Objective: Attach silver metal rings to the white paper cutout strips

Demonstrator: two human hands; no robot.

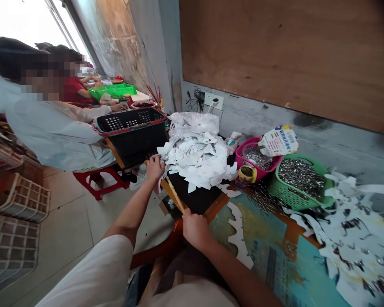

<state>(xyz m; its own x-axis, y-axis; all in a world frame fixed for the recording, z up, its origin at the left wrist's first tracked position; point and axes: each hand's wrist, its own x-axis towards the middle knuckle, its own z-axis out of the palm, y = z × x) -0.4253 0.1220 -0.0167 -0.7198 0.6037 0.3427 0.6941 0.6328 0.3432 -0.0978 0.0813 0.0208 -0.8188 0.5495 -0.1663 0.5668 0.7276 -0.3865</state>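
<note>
**Two hands working at one heap of white paper scraps (198, 160)**
Left hand (154, 168) lying open on the heap; right hand (195, 230) clamping one wooden stick (175, 195).

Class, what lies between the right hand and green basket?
Head view: a white paper offcut and loose metal rings separate the right hand and green basket.

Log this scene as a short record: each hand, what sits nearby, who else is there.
Left hand: on the edge of a pile of white paper scraps
Right hand: gripping a wooden stick
Nearby: green plastic basket of metal rings; pink basket
Others: person in a pale top beside a black plastic basket
</note>
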